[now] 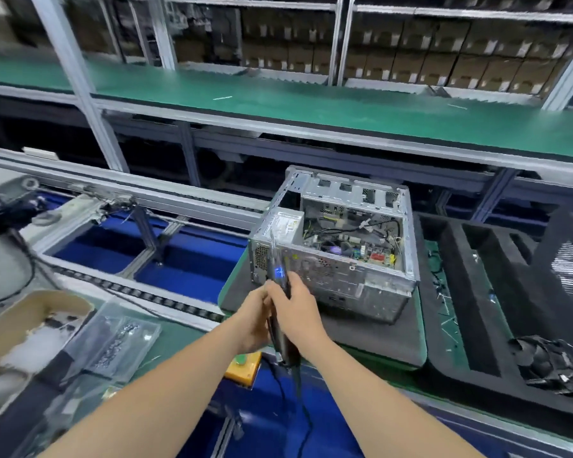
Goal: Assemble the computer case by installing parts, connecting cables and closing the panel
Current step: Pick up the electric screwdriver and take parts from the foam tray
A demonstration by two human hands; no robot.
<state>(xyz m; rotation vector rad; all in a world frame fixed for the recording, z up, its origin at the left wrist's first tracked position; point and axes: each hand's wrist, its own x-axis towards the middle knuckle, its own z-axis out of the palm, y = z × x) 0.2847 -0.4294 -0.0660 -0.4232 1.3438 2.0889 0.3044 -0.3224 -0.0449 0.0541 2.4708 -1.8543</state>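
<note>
An open silver computer case [371,285] lies on its side on a dark pad [371,338], its motherboard [354,242] and cables showing from above. In front of its near left corner I hold a black electric screwdriver [278,279] with a blue lit display, bit pointing up toward the case. My right hand [298,309] grips the screwdriver's body. My left hand [253,320] is curled round the same tool from the left, just below. The tool's black cord [298,391] hangs down between my forearms.
A clear bag of screws [119,338] and an open cardboard box [30,322] lie at the left. A yellow button box [244,366] sits under my left wrist. Black foam trays [483,285] and a bundle of black parts [548,365] are at the right. A conveyor frame [139,259] runs left.
</note>
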